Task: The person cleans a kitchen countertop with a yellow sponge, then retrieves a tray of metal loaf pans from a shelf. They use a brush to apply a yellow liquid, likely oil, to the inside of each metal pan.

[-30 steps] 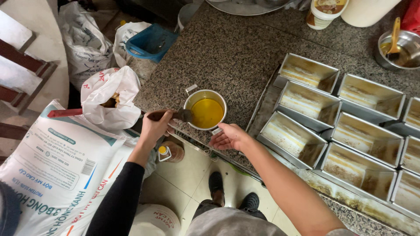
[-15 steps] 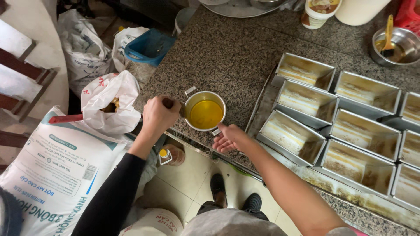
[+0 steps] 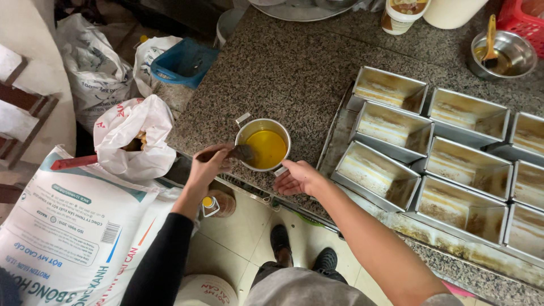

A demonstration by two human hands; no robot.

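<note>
Two hands, left hand (image 3: pixel 208 166) gripping bristly brush (image 3: pixel 241 152), round metal pot (image 3: pixel 263 145), glossy yellow oil.

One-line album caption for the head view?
Left hand dips a brush into a pot of yellow oil; right hand steadies its handle beside loaf tins.

Your left hand (image 3: pixel 207 169) holds a brush (image 3: pixel 235 153) at the cup of yellow oil (image 3: pixel 264 146); your right hand (image 3: pixel 299 178) grips its handle, left of the loaf tins (image 3: pixel 378 175).

Bare counter (image 3: pixel 294 73) beyond pot (image 3: pixel 263 144)
</note>
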